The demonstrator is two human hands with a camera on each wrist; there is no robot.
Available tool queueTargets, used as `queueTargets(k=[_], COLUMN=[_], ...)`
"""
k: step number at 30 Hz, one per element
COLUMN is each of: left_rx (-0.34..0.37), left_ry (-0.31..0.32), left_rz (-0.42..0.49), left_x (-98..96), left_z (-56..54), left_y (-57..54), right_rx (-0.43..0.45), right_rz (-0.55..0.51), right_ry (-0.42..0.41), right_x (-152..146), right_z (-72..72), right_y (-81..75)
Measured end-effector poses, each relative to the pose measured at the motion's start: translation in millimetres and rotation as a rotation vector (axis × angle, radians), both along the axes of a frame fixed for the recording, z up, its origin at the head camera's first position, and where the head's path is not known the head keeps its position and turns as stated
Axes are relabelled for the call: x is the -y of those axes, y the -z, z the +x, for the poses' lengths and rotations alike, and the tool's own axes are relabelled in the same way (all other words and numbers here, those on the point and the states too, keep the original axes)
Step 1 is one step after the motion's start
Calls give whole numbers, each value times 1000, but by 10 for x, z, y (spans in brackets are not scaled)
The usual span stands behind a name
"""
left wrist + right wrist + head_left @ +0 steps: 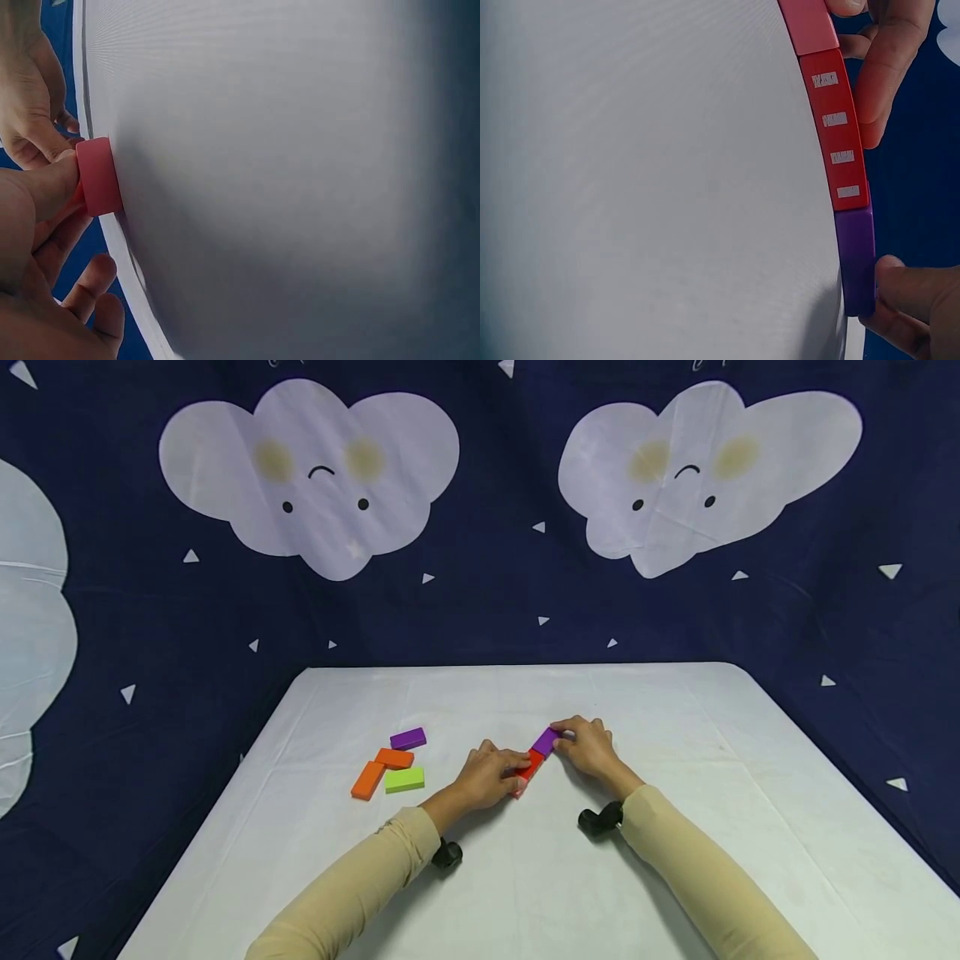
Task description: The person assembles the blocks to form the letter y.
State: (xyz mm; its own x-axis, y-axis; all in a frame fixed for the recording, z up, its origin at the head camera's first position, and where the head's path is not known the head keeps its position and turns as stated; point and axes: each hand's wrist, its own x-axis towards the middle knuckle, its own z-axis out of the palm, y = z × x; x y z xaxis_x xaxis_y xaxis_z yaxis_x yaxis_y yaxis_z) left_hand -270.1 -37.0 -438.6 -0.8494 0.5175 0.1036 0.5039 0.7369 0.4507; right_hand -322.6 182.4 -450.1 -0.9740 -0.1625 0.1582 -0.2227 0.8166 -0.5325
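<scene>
A pink block (811,26), a red block (832,127) with several pale marks on its side and a purple block (856,262) form one slanting row, end to end, on the white table. My left hand (487,774) grips the pink block at the near end, its thumb against it in the left wrist view. One left finger reaches over the red block (533,763) in the head view. At the far end, my right hand (590,747) pinches the purple block (546,742) between thumb and finger. The left fingers partly hide the pink block (519,790) from above.
Left of the hands lie a second purple block (408,739), an orange block (395,758), another orange block (367,781) and a lime green block (405,780), grouped closely. Behind the white table (645,893) hangs a dark blue cloth (495,602) with cloud prints.
</scene>
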Motion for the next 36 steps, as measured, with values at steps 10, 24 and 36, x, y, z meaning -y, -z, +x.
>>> queueTargets(k=[10, 24, 36], left_rx=[-30, -56, -35], left_ry=[-3, -62, -151], left_rz=[-52, 71, 186], left_x=[4, 150, 329], left_z=[9, 92, 173], left_y=[-21, -29, -56], right_rx=[-48, -86, -76], right_rz=[-46, 30, 73], right_ry=[7, 33, 36], right_x=[3, 149, 304], right_z=[62, 282, 408], right_y=[-45, -69, -60])
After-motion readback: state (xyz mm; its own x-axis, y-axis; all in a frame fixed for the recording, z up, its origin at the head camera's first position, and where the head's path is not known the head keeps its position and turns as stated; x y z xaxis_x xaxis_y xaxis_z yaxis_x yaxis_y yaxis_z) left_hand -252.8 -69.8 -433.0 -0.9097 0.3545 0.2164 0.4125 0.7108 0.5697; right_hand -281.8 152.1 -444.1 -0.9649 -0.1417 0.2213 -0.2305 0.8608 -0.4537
